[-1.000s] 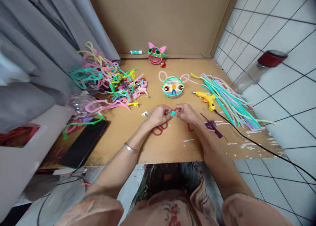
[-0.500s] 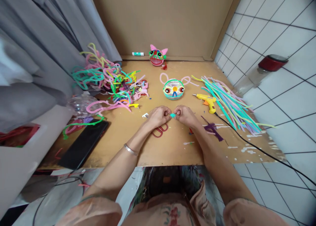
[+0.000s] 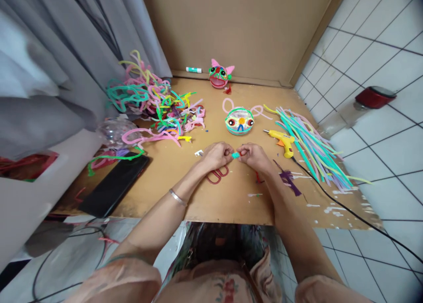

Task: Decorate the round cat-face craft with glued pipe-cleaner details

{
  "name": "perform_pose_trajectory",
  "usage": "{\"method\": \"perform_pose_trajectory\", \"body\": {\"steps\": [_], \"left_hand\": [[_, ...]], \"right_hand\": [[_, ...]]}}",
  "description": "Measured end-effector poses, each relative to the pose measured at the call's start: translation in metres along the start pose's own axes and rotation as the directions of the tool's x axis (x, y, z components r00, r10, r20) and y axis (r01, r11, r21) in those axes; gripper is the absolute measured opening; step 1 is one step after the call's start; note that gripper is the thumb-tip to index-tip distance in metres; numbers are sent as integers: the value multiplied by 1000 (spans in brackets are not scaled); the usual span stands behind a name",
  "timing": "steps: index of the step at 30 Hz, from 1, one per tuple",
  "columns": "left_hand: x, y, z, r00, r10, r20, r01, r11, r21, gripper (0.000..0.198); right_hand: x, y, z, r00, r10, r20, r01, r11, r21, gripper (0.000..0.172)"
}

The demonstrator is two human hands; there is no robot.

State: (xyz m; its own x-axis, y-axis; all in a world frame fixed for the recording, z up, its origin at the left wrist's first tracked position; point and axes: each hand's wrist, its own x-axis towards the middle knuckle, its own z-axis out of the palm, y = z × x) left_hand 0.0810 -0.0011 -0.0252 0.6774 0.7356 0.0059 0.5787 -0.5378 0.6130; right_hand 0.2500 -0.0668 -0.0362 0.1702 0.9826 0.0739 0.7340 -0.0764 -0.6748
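Observation:
Between my fingertips is a small teal piece of pipe cleaner [image 3: 235, 155], bent into a compact shape. My left hand [image 3: 218, 155] pinches its left side and my right hand [image 3: 253, 156] pinches its right side. Red-handled scissors [image 3: 214, 176] lie partly under my left wrist, their blades hidden. Just beyond my hands stands a round animal head [image 3: 239, 121] with teal and yellow coils, big round eyes, an orange nose and pink loops at the top. A bit of red pipe cleaner [image 3: 258, 177] rests beside my right wrist.
Tangled pipe cleaners [image 3: 158, 98] heap at the left, near a black phone [image 3: 115, 186]. On the right lie a yellow glue gun [image 3: 282, 142] with a black cord and straight pipe cleaners [image 3: 313, 148]. A finished-looking pink-eared head [image 3: 219, 75] and a glue stick [image 3: 193, 69] are at the back.
The whole view has shifted slightly, so the table's things appear further right. Both hands keep pinching the teal piece, which now shows a little more between the fingertips.

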Motion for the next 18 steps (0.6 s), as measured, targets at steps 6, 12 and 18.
{"method": "perform_pose_trajectory", "body": {"steps": [6,12,18], "left_hand": [[0,0,4,1000,13,-27,-12,1000,25,14],[0,0,10,999,-26,-36,26,1000,-3,15],[-4,11,10,995,-92,-29,90,994,-64,19]], "right_hand": [[-3,-4,3,998,-65,-6,64,993,-102,16],[-2,-4,5,998,-58,-7,57,989,-139,13],[-2,-6,7,1000,-8,-21,4,990,-143,11]]}}
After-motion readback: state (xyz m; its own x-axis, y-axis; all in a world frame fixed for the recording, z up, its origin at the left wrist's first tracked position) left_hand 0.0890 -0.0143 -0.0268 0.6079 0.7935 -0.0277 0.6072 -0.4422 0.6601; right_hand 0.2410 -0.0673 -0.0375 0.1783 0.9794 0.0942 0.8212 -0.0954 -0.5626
